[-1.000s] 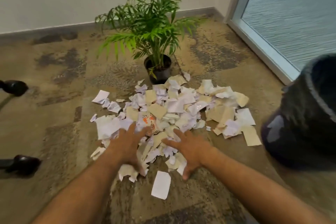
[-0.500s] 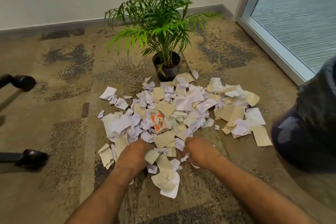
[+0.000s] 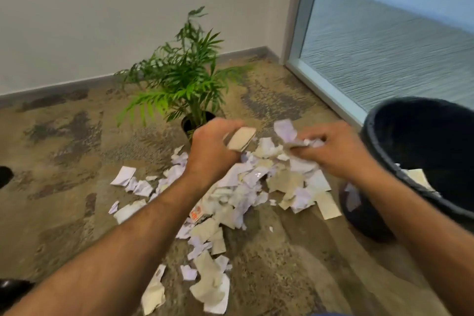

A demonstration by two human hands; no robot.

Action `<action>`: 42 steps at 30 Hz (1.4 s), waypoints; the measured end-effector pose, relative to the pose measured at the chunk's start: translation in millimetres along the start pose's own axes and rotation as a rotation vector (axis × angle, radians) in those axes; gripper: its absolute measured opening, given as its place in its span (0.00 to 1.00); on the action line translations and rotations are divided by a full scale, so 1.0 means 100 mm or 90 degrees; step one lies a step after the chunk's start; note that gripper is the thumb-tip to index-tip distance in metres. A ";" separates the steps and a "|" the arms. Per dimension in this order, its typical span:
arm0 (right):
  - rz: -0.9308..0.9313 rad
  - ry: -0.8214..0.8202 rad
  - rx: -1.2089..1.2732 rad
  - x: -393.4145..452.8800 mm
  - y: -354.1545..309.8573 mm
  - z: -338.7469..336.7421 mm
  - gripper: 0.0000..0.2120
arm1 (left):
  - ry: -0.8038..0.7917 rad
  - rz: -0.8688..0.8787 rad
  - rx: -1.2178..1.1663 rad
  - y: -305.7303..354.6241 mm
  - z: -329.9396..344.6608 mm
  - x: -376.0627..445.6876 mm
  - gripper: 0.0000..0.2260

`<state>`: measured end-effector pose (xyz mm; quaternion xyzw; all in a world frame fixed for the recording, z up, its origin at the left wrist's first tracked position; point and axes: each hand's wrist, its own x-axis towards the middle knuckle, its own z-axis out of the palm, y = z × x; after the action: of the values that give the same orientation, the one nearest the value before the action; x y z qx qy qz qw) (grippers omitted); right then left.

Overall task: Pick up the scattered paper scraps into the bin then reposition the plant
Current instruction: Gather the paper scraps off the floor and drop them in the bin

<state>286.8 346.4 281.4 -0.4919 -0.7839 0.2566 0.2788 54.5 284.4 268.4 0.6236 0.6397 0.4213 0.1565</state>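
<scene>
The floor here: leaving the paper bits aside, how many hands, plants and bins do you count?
Hands: 2, the left hand and the right hand, each gripping paper scraps
Potted plant: 1
Black bin: 1
Total: 4

The bin (image 3: 420,161) is cut off by the right edge, beside the plant (image 3: 184,79), whose pot (image 3: 191,123) hides partly behind the left hand (image 3: 210,151). Motion blur smears both fists' paper scraps (image 3: 256,187).
</scene>
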 end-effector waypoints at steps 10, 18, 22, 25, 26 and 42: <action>0.272 0.173 -0.302 -0.03 0.81 -2.00 0.11 | -0.127 0.091 -0.306 1.90 1.45 0.73 0.17; 0.505 -0.041 -0.417 -0.10 1.19 -2.27 0.34 | -0.455 0.005 -0.262 2.08 1.93 0.62 0.41; 0.336 0.070 -0.501 -0.01 0.95 -2.17 0.26 | -0.383 0.027 -0.324 1.87 1.51 0.68 0.23; 0.118 0.139 -0.375 0.04 0.59 -1.65 0.20 | -0.308 0.025 -0.283 1.43 1.05 0.79 0.17; 0.060 0.122 -0.314 0.04 0.44 -1.38 0.20 | -0.293 0.028 -0.245 1.22 0.89 0.80 0.16; -0.326 -0.684 -0.401 -0.82 0.17 2.54 0.69 | -0.486 -0.432 0.392 -2.15 -0.51 -1.83 0.74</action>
<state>152.0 245.3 73.1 -0.1525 -0.9430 0.1505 -0.2548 -93.5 125.0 81.5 0.5083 0.7944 -0.1112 0.3132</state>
